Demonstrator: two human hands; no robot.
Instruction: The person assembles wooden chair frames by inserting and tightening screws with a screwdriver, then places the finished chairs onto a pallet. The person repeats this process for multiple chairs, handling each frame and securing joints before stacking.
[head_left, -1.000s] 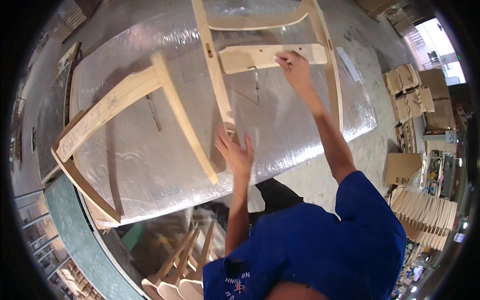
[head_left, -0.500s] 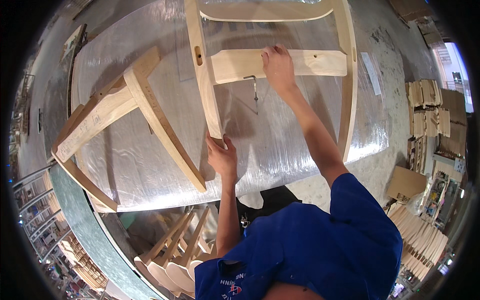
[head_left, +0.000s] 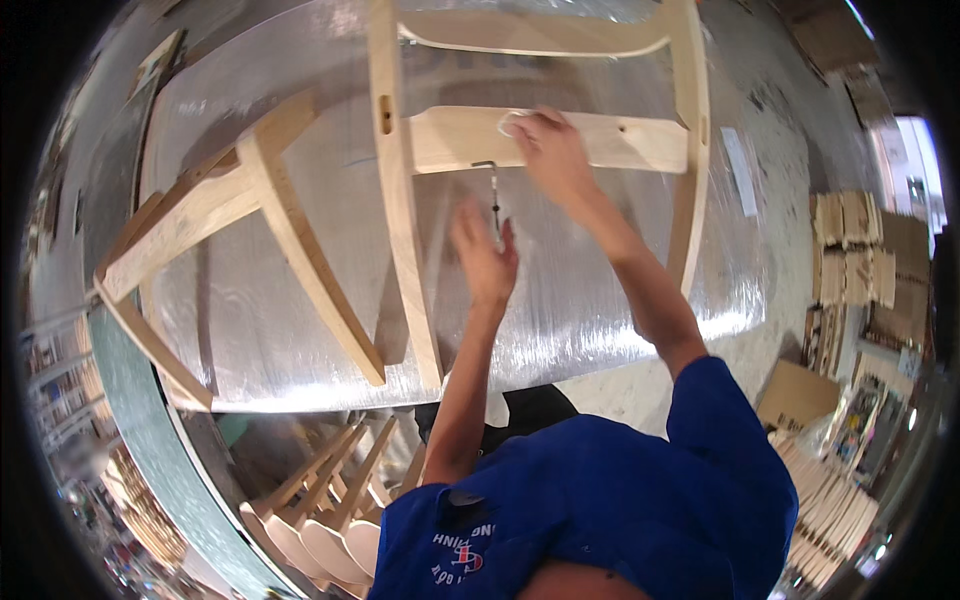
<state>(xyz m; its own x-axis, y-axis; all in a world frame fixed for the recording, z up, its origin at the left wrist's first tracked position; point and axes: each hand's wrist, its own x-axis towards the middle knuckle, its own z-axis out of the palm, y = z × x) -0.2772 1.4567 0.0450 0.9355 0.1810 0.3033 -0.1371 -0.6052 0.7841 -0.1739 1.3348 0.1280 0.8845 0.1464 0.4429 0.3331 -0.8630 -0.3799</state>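
Observation:
A pale wooden chair frame (head_left: pixel 400 240) lies on a table covered in shiny plastic film (head_left: pixel 560 300). My right hand (head_left: pixel 548 152) rests on the frame's flat cross rail (head_left: pixel 620 142), its fingers curled over the rail's top edge beside a small whitish loop (head_left: pixel 510 122). My left hand (head_left: pixel 484 256) hovers over the film just below the rail with its fingers apart and holds nothing. A thin metal L-shaped tool (head_left: pixel 493 195) lies on the film just beyond its fingertips. A second wooden frame piece (head_left: pixel 250 210) lies to the left.
Finished wooden chair parts (head_left: pixel 330 500) stand under the table's near edge. Stacks of wooden pieces (head_left: pixel 850 260) and cardboard (head_left: pixel 795 395) sit on the floor to the right, and more slats (head_left: pixel 830 510) are piled at the lower right.
My left hand let go of the end of the frame's long upright and moved up toward the metal tool. My right hand stayed on the cross rail.

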